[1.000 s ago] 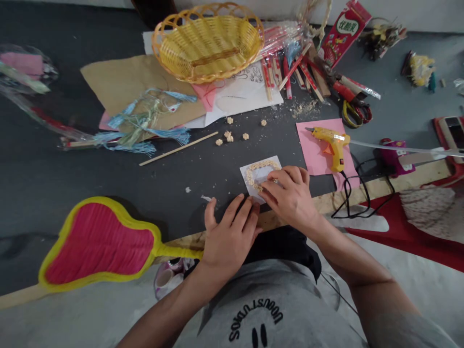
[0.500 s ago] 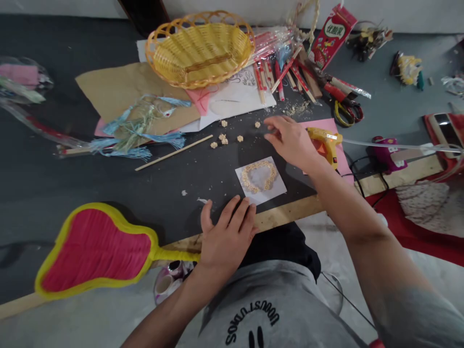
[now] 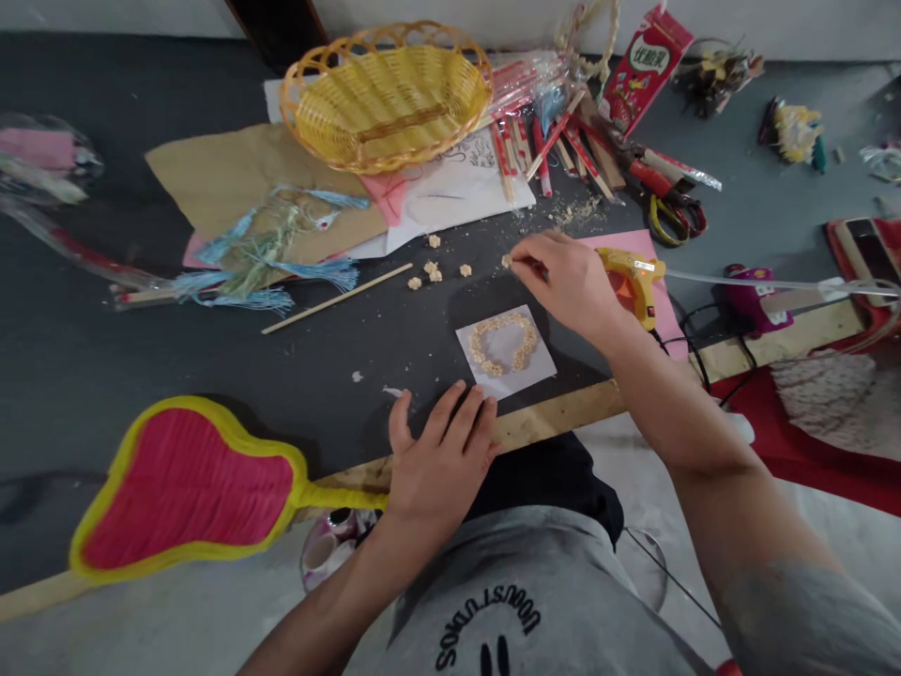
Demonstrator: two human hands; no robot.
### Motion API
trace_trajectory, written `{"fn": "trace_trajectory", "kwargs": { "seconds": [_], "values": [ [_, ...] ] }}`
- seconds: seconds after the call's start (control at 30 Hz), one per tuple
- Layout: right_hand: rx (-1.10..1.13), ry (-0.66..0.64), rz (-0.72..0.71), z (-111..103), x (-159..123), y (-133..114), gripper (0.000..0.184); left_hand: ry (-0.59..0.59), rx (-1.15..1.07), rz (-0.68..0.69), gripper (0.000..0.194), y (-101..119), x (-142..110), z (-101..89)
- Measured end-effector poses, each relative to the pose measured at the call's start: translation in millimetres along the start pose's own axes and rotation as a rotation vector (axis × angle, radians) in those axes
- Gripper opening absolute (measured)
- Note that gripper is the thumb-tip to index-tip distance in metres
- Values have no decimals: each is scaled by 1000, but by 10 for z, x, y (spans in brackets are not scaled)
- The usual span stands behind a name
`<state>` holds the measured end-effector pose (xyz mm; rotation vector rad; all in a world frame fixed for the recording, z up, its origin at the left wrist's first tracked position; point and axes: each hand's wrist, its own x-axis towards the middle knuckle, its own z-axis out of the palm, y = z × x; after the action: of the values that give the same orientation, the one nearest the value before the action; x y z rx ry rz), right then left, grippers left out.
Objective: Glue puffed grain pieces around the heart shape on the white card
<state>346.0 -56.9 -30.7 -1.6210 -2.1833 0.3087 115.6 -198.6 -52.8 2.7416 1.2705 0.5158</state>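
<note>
Head view, nearest first: the left hand [image 3: 440,455] lies flat, fingers spread, on the dark table [image 3: 84,376] at its wooden front edge [image 3: 556,418], just beside the lower left corner of a white card [image 3: 505,349]. On the card sits a ring of small tan pieces [image 3: 501,343]. To the left, a red fan with yellow rim [image 3: 187,488] overhangs the same edge.

Beyond the card, the right hand [image 3: 567,282] has thumb and forefinger pressed together on a loose tan piece [image 3: 506,261] lying on the table. Four or five like pieces [image 3: 433,270] lie apart to its left, past them a thin wooden stick [image 3: 338,298] and blue tassels [image 3: 282,253]. Close behind the right hand's knuckles a yellow glue gun [image 3: 633,282] rests on a pink sheet [image 3: 662,319], its black cord [image 3: 696,329] trailing off the front edge.

Bare dark table lies open between card and stick. Farther back, brown paper [image 3: 232,174], a yellow wicker basket [image 3: 387,94], red-wrapped chopsticks [image 3: 556,141], scissors [image 3: 668,211] and a red carton [image 3: 644,66] crowd the far side.
</note>
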Motion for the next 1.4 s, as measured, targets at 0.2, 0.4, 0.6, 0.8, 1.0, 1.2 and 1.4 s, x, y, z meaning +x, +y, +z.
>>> {"fn": "trace_trajectory", "kwargs": {
  "seconds": [0.2, 0.4, 0.6, 0.8, 1.0, 1.2, 1.4],
  "values": [
    [-26, 30, -144, -20, -897, -351, 21, -44, -22, -22, 27, 1, 14, -28],
    [-167, 23, -167, 127, -1228, -517, 17, -83, -53, -35, 27, 1, 20, -53],
    [-110, 45, -76, 176, -1225, -502, 17, -58, -36, -23, 29, 7, 14, -40],
    [-137, 65, -82, 228, -1209, -525, 17, -52, -47, -30, 31, 5, 1, -17],
    [-159, 105, -98, 262, -1178, -507, 16, -57, -43, -25, 31, 8, 8, -32],
    [-152, 96, -105, 304, -1201, -485, 15, -69, -43, -25, 31, 3, 16, -41],
    [-111, 111, -99, 289, -1232, -468, 16, -67, -40, -26, 32, 4, 13, -30]
  ]
}}
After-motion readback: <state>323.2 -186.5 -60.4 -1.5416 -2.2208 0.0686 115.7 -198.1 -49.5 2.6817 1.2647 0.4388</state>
